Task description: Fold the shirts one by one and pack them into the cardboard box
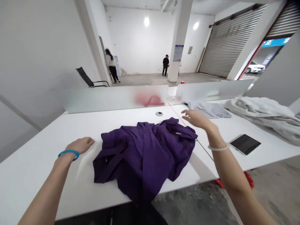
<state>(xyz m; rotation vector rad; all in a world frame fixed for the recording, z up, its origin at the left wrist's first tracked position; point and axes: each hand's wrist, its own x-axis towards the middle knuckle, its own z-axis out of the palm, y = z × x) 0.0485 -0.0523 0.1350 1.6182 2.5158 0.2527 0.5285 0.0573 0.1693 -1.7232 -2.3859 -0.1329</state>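
Holding nothing, the open left hand sits just left of a crumpled purple garment on a white desk, the open right hand raised past its far corner; limp, light cloth, likely best pinched at an edge.

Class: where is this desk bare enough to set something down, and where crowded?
Bare desk lies left of the purple garment, by the left hand, and behind the garment, below the frosted divider. Crowded: the right end, with grey cloths and a tablet.
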